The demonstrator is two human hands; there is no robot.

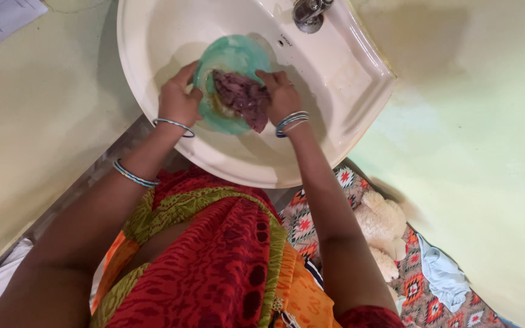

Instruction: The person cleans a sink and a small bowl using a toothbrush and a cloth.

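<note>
Here, both hands (177,100) (282,94) on green plate (232,58), purple cloth (243,97), over sink (153,36).

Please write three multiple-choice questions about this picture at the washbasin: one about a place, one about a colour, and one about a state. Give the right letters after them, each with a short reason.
1. Where is the green plate held?
A. over the white sink
B. on the patterned mat
C. beside the tap, on the wall

2. What colour is the scrubbing cloth?
A. yellow
B. dark maroon
C. white

3. How do the hands stand?
A. both are off the plate
B. left hand grips the rim, right hand presses the cloth
C. right hand turns the tap

Answers: 1 A, the plate sits inside the basin's outline. 2 B, the cloth shows dark reddish purple against the green. 3 B, left fingers wrap the rim and right fingers lie on the cloth.
</note>
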